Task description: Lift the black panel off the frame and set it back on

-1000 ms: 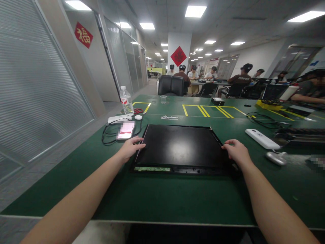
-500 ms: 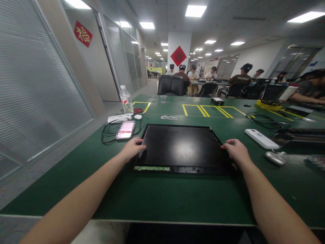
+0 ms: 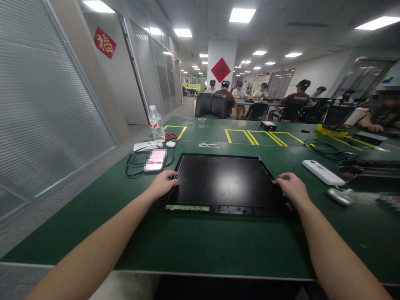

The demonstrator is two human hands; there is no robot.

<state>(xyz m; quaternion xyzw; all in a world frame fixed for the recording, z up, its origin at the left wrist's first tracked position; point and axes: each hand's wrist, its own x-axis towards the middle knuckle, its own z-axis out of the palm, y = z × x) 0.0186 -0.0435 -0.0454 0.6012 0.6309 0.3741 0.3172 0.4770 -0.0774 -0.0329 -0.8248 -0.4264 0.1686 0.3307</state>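
Note:
A black display panel [image 3: 223, 179] lies in front of me on the green table, glossy side up, with a ceiling reflection near its middle. Along its near edge runs a strip of green circuit board [image 3: 187, 207]. At the panel's left edge, my left hand [image 3: 162, 183] is closed, thumb on top and fingers at the side. My right hand [image 3: 291, 186] pinches the opposite edge between thumb and fingers. The undersides of the fingers are partly hidden.
Left of the panel are a phone [image 3: 155, 160], a black cable, a white device [image 3: 147, 145] and a water bottle [image 3: 156, 123]. A white power bank [image 3: 322, 172] and silver object [image 3: 340, 196] lie right. A plastic cup [image 3: 201, 122] stands beyond. Co-workers sit farther back.
Both hands stay at the panel's edges, with only a slight shift of the left fingers. The camera view has moved slightly. A co-worker at far right has changed posture.

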